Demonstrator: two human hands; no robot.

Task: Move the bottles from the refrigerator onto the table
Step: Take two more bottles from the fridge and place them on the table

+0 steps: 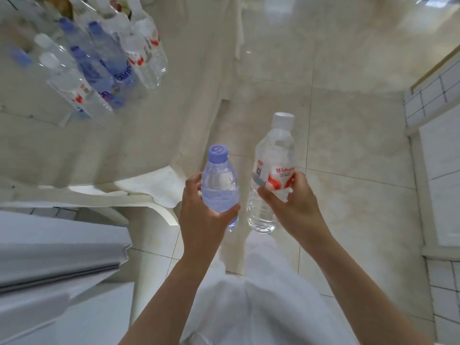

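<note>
Left hand [199, 207]: blue-tinted bottle [220, 188], lilac cap. Right hand [296, 202]: clear bottle [271, 170], white cap, red-and-white label.

Bright, soft daylight; pale glare on the floor [348, 58]; edges bow, far bottles [99, 58] blur.

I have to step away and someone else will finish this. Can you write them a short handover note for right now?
Left hand: grips the blue bottle, upright, purple cap.
Right hand: grips the clear bottle, red-and-white label, white cap.
Both bottles are held over the floor, not yet at the table.
Done: a cluster of bottles already stands on the table, upper left.
Left: set these two down with the others. The refrigerator's inside is not in view, so whether more bottles remain there cannot be told.
</note>
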